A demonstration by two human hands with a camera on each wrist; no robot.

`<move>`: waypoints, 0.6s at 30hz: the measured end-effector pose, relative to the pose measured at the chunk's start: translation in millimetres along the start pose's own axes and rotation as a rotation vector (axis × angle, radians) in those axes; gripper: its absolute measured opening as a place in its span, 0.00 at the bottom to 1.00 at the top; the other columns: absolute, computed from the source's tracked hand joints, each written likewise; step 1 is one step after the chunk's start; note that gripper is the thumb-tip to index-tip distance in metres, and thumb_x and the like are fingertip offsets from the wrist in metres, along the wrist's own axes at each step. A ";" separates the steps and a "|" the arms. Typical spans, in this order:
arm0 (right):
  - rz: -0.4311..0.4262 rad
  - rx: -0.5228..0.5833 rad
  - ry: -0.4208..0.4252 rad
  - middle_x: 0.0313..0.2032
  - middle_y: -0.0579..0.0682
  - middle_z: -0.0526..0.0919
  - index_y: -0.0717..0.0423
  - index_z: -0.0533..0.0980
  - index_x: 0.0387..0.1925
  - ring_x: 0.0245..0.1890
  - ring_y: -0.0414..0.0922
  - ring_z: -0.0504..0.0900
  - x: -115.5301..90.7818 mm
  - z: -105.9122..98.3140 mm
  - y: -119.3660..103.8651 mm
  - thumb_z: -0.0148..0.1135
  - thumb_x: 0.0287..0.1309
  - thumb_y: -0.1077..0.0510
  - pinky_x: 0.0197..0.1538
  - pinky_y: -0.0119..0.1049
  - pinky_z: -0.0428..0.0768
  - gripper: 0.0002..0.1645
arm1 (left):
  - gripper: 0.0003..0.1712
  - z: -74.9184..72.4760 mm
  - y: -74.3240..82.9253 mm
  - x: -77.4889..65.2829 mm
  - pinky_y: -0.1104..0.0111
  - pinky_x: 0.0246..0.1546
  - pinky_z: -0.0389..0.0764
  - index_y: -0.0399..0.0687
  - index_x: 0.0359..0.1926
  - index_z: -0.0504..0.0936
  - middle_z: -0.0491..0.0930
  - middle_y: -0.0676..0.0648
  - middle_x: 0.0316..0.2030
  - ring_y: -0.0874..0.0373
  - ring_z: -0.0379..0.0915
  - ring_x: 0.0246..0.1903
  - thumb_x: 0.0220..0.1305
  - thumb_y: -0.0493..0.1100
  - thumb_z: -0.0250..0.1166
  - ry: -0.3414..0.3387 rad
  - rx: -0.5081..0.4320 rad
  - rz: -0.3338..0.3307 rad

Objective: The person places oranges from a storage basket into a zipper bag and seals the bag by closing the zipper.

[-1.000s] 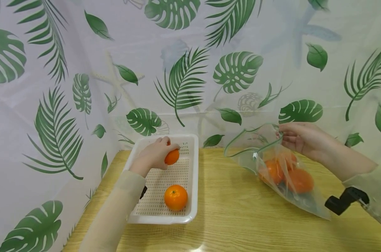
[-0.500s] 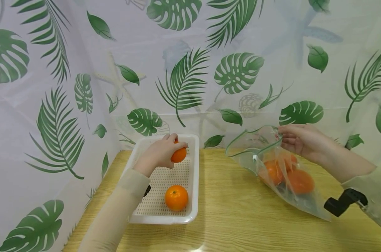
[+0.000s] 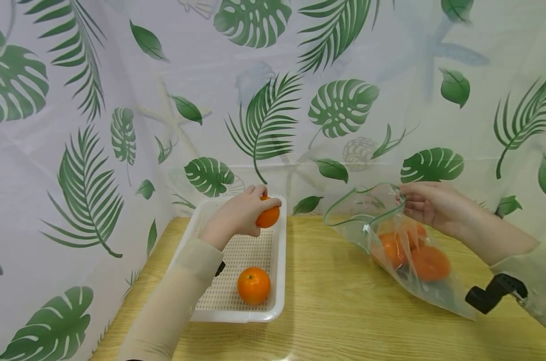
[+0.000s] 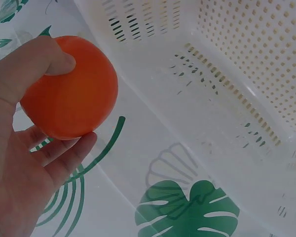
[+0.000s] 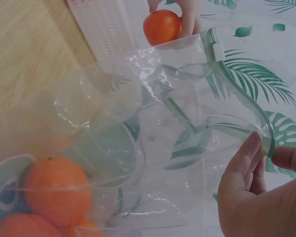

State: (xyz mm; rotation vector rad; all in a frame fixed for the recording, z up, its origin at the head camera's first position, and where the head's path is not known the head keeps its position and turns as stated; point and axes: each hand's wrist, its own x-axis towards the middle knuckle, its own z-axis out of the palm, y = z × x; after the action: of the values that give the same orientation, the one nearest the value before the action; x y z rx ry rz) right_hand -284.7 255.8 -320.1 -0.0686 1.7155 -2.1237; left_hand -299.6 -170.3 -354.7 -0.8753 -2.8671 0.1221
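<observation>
My left hand grips an orange above the far right part of the white plastic basket. In the left wrist view the thumb presses on top of this orange, with fingers beneath it. A second orange sits in the basket's near right corner. My right hand pinches the green-edged rim of a clear slider zip bag, keeping its mouth open. Several oranges lie inside the bag, which leans on the table; the white slider shows on the rim.
The wooden table carries the basket on the left and the bag on the right. Behind the table hangs a white leaf-print cloth, which continues along the left side.
My left hand has moved up and to the right with the orange, from inside the basket to near its far right rim. The right hand stays at the bag's rim.
</observation>
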 end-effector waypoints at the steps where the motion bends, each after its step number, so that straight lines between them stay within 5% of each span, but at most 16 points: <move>1: 0.001 -0.001 -0.002 0.31 0.43 0.87 0.51 0.87 0.31 0.31 0.37 0.84 0.1 -0.1 0.4 0.52 0.79 0.62 0.41 0.29 0.88 0.21 | 0.43 -1.6 1.6 1.6 0.54 0.50 0.87 0.65 0.67 0.77 0.71 0.40 0.63 0.46 0.71 0.56 0.50 0.38 0.82 0.004 0.001 0.007; 18: -0.006 -0.014 -0.026 0.31 0.43 0.87 0.50 0.87 0.32 0.32 0.36 0.84 4.0 -0.5 4.4 0.51 0.79 0.61 0.42 0.28 0.87 0.21 | 0.42 -23.4 31.3 23.0 0.57 0.54 0.86 0.64 0.68 0.76 0.69 0.41 0.65 0.47 0.71 0.59 0.52 0.39 0.80 0.088 0.019 0.116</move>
State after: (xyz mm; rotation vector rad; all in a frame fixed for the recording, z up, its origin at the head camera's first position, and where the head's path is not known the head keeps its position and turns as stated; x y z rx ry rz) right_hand -287.2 254.2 -325.3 -0.1047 1.7169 -2.1063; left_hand -297.6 -130.7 -332.8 -1.0169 -2.7295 0.1195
